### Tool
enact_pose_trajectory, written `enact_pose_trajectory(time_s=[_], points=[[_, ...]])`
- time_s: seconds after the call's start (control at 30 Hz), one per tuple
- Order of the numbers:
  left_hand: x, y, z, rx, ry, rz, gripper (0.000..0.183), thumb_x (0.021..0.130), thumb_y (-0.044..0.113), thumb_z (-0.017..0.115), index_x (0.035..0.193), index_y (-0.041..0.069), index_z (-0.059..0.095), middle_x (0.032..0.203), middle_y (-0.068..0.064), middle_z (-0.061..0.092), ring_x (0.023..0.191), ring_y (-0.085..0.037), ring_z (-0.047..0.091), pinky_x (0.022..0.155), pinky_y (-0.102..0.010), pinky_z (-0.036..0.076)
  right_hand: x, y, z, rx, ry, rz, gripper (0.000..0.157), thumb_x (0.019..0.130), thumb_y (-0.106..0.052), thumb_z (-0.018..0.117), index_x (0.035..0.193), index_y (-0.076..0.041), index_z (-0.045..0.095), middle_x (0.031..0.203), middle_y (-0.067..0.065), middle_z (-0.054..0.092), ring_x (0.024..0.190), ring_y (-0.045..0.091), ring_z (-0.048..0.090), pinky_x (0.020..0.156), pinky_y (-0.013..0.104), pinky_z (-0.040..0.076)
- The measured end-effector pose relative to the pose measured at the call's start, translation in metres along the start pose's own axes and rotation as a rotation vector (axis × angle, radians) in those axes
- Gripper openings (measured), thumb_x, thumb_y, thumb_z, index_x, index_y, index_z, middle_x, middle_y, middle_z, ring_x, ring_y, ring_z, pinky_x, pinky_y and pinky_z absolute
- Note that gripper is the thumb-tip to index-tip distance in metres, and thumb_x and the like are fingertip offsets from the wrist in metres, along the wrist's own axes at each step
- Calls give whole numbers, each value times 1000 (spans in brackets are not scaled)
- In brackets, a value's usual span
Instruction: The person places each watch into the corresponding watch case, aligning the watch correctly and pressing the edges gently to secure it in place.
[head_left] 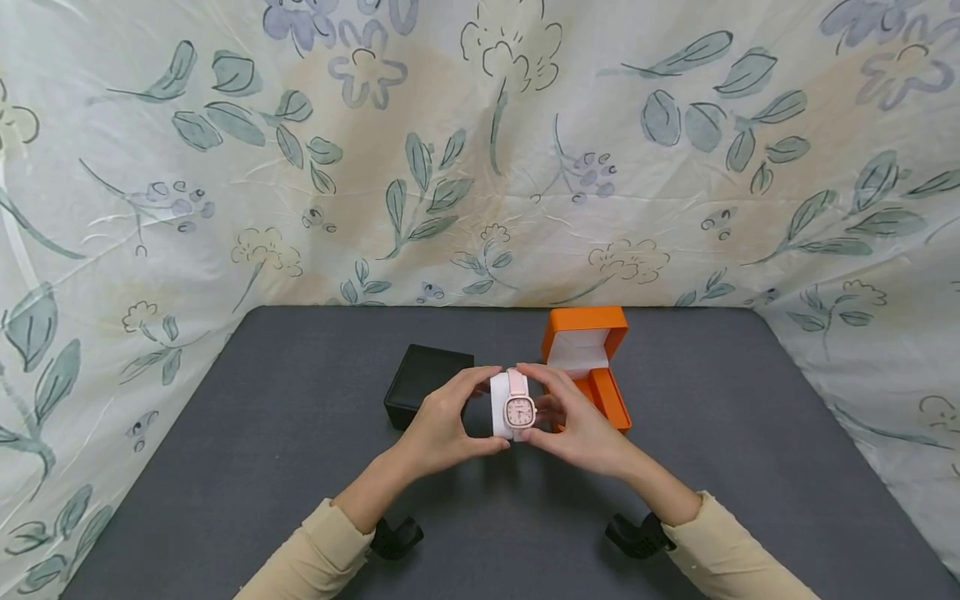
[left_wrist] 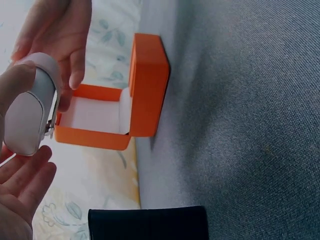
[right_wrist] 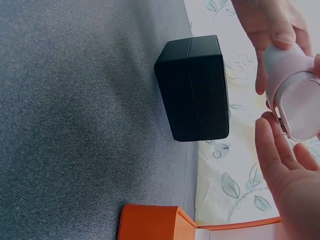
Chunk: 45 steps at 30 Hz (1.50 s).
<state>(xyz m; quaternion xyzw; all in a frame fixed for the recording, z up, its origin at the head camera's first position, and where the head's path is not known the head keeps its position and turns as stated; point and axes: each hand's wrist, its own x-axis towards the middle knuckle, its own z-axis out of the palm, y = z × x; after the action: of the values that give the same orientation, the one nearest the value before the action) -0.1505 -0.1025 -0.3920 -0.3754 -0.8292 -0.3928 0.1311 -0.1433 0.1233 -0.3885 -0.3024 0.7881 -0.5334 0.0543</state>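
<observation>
A pink watch (head_left: 520,410) with a squarish dial is strapped round a white watch pillow (head_left: 500,404), held up above the table between both hands. My left hand (head_left: 442,421) grips the pillow's left end, thumb on the near side and fingers on the far side. On the other end, my right hand (head_left: 581,425) holds it likewise, its thumb beside the watch case. In the left wrist view the pillow (left_wrist: 22,122) shows its pale end and the strap's metal buckle (left_wrist: 49,127). The right wrist view shows the watch case (right_wrist: 302,110) from the side.
Behind the right hand stands an orange watch box (head_left: 617,400), lid raised, with a white lid lining. A closed black box (head_left: 423,379) sits behind the left hand. Grey cloth covers the table (head_left: 300,483); a floral curtain (head_left: 420,233) hangs beyond its far edge.
</observation>
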Motion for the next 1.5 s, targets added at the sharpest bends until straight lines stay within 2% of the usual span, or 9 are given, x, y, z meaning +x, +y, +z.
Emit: enact_pose_trajectory(time_s=[0.07,0.37,0.47,0.7,1.0,1.17,1.4,1.5], points=[[0,-1,0,-3,8,8,84,63,25,85,133,7,42,124,-2,51,100,-14,57,86,-29,49,0,0,0,-4,-2,-1,75,80,-12,71,142,-14,30,134,2,35,100,18,59,85,30,50],[1,1,3,-27,-5,25,83,64,26,84,133,8,42,126,-3,50,104,-13,56,89,-27,47,2,-1,1,-25,1,49,77,79,-11,73,142,-23,30,132,0,38,94,16,58,83,29,50],[1,2,3,-27,1,18,82,64,25,85,132,8,43,126,-2,51,103,-11,56,89,-26,48,1,-8,2,-35,5,57,78,78,-7,72,142,-19,29,133,3,38,93,18,58,83,30,51],[1,2,3,-22,2,28,82,63,26,85,132,7,44,126,-3,51,103,-11,57,89,-25,48,0,-33,1,-45,-17,-11,76,78,-1,70,142,-4,28,135,13,34,96,23,57,82,35,51],[2,2,3,-18,11,44,84,63,26,85,133,7,43,127,-3,51,103,-12,57,88,-25,48,1,-38,3,-59,9,11,70,80,-3,70,139,-4,32,134,13,34,95,24,56,79,33,52],[2,2,3,-14,17,52,85,63,25,85,134,7,42,127,-4,50,103,-13,57,88,-26,48,1,-35,3,-52,20,33,70,80,-4,69,139,-5,32,132,12,36,94,25,57,78,31,52],[1,2,3,7,10,52,85,63,25,85,134,7,42,128,-4,50,104,-16,57,89,-24,47,2,-5,5,-49,35,63,72,80,-17,72,140,-24,33,132,0,37,90,20,57,76,28,53],[1,1,3,4,11,48,84,63,25,85,134,7,43,128,-3,50,103,-17,58,89,-24,47,2,-3,5,-49,36,69,72,80,-20,72,140,-25,33,131,-1,38,89,20,57,75,28,53]])
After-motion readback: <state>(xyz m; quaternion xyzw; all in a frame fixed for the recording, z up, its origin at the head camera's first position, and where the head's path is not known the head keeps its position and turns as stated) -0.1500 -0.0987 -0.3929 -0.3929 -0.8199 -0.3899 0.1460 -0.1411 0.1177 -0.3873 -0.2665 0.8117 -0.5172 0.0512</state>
